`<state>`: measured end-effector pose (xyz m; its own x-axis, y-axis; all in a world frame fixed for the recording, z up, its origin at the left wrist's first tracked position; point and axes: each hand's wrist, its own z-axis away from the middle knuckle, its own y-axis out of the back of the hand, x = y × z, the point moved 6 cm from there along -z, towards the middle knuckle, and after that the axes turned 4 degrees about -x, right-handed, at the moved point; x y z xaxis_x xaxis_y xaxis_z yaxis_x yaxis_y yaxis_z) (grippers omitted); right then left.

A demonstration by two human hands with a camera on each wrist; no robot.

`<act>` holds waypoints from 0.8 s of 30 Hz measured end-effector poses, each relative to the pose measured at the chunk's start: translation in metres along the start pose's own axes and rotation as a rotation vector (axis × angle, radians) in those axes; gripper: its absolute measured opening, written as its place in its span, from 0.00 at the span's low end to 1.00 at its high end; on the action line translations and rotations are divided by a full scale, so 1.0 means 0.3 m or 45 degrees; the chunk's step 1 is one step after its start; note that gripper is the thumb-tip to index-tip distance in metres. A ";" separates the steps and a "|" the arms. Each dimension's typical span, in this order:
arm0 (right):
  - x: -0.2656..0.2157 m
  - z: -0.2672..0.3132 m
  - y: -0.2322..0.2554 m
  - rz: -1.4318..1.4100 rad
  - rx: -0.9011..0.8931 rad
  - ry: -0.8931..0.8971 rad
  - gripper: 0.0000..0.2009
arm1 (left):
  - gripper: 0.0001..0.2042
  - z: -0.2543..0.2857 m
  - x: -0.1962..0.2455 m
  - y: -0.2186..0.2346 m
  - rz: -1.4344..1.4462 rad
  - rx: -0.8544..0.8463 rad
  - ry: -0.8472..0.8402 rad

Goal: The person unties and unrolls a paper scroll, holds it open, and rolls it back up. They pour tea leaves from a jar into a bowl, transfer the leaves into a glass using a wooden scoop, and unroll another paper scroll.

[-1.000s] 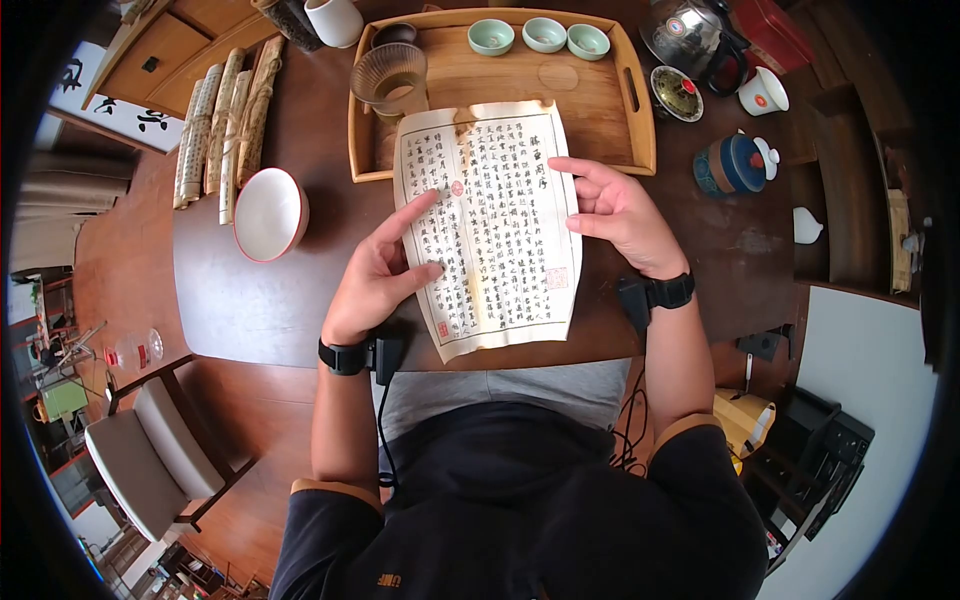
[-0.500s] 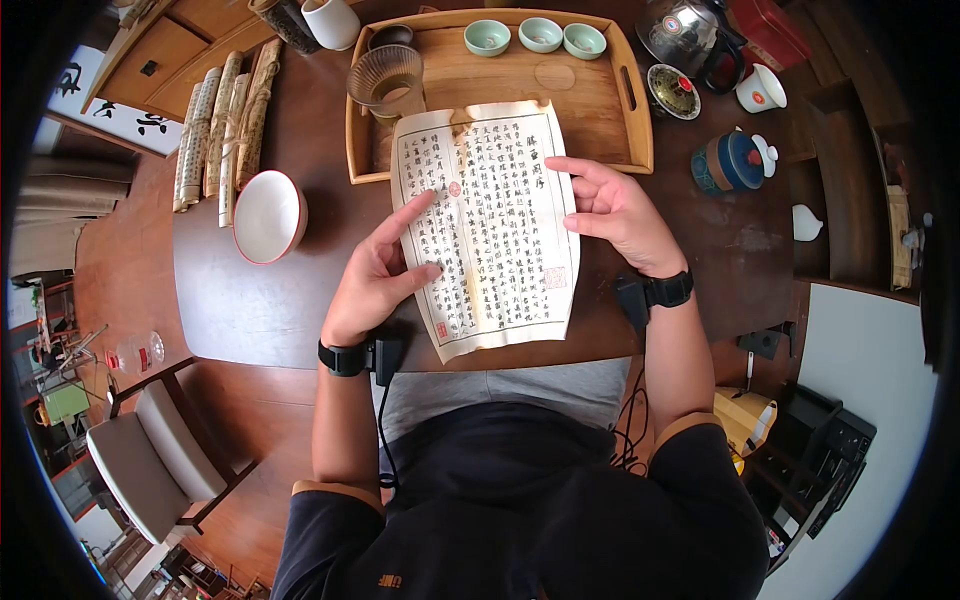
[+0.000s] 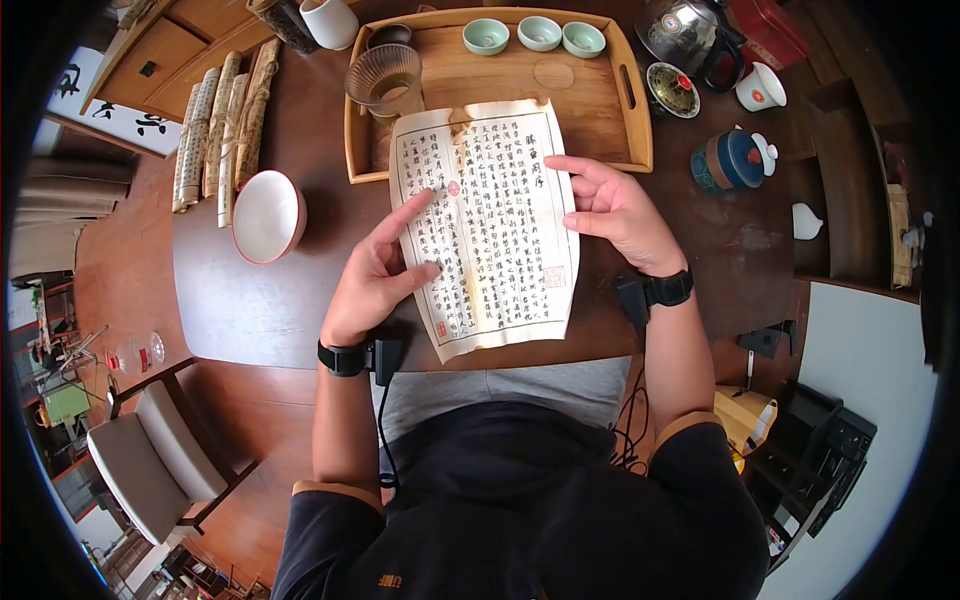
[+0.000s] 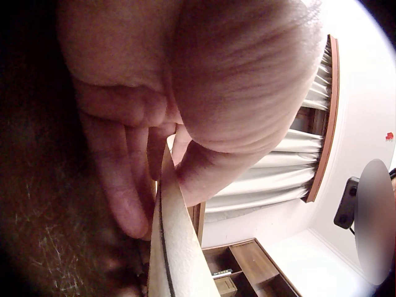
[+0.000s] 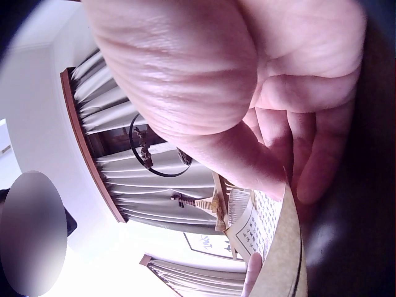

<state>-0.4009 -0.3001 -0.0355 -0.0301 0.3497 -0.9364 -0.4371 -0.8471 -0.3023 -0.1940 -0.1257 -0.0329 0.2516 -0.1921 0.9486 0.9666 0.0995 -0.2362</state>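
A sheet of cream paper [image 3: 500,240] with columns of handwritten black characters, red seal marks and browned, ragged edges is held up over the near side of the dark table [image 3: 330,300]. My left hand [image 3: 372,280] pinches its left edge, thumb on the written face and other fingers behind. On the opposite edge, my right hand [image 3: 622,215] pinches the paper with the thumb in front. Both wrist views show the sheet [image 4: 176,247] edge-on between thumb and fingers. The sheet's top overlaps the near rim of a wooden tray [image 3: 640,165] in the head view.
On the tray stand a ribbed glass pitcher [image 3: 385,75] and several pale green cups [image 3: 486,37]. A red-rimmed white bowl [image 3: 270,217] and rolled scrolls [image 3: 225,130] lie to the left. At right are a metal kettle [image 3: 680,35], a lidded bowl [image 3: 673,90] and a blue jar [image 3: 730,162].
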 end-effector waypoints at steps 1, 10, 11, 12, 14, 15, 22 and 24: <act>-0.002 0.001 -0.001 0.004 0.003 -0.003 0.31 | 0.38 0.000 0.000 -0.001 0.000 0.000 0.000; -0.002 0.000 -0.002 0.002 0.005 0.000 0.31 | 0.39 0.000 0.002 -0.003 0.021 -0.001 -0.007; -0.002 0.000 -0.002 0.002 0.005 0.000 0.31 | 0.39 0.000 0.002 -0.003 0.024 -0.001 0.000; -0.002 0.000 -0.002 0.001 0.007 -0.001 0.31 | 0.39 0.000 0.002 -0.003 0.027 -0.002 0.008; -0.001 0.000 -0.002 0.000 0.009 -0.002 0.31 | 0.39 0.000 0.003 -0.005 0.033 0.001 0.009; -0.001 -0.001 -0.002 -0.006 0.010 -0.005 0.31 | 0.39 0.000 0.003 -0.005 0.039 0.003 0.010; -0.001 0.000 -0.001 -0.001 0.004 0.001 0.31 | 0.39 0.001 0.001 -0.004 0.029 0.004 0.015; 0.002 0.000 0.000 -0.007 0.001 0.005 0.31 | 0.39 0.000 0.001 -0.002 0.012 0.009 -0.008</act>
<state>-0.4009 -0.3000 -0.0361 -0.0239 0.3529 -0.9353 -0.4383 -0.8446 -0.3075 -0.1946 -0.1258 -0.0324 0.2603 -0.1847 0.9477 0.9638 0.1083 -0.2436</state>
